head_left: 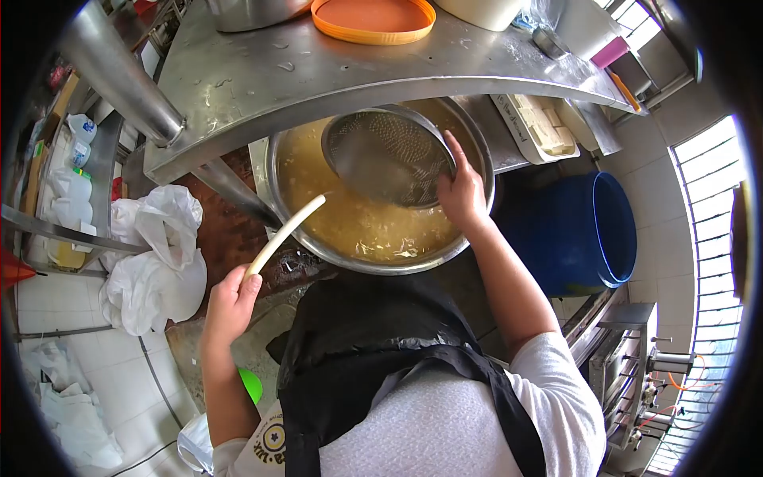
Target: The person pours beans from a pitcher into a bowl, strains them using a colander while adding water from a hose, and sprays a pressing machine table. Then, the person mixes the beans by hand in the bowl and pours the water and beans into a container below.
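Note:
A large round metal pot point(280, 208) holds cloudy yellowish liquid point(381, 238) with pale bits floating near its front side. My right hand point(463, 191) grips the rim of a round perforated metal strainer point(385, 159), thumb and fingers on its right edge. The strainer is tilted over the liquid; whether its lower side dips in, I cannot tell. In my left hand point(230, 302), closed fingers hold a cream-coloured, curved tube-like stick point(286, 230). Its free tip hangs over the pot's left part, beside the strainer.
A steel table point(262, 79) overhangs the pot's far side, bearing an orange round lid point(373, 20). A blue barrel point(572, 230) stands right of the pot, below a white tray point(540, 131). White plastic bags point(159, 254) lie left. Metal machinery point(636, 358) is at lower right.

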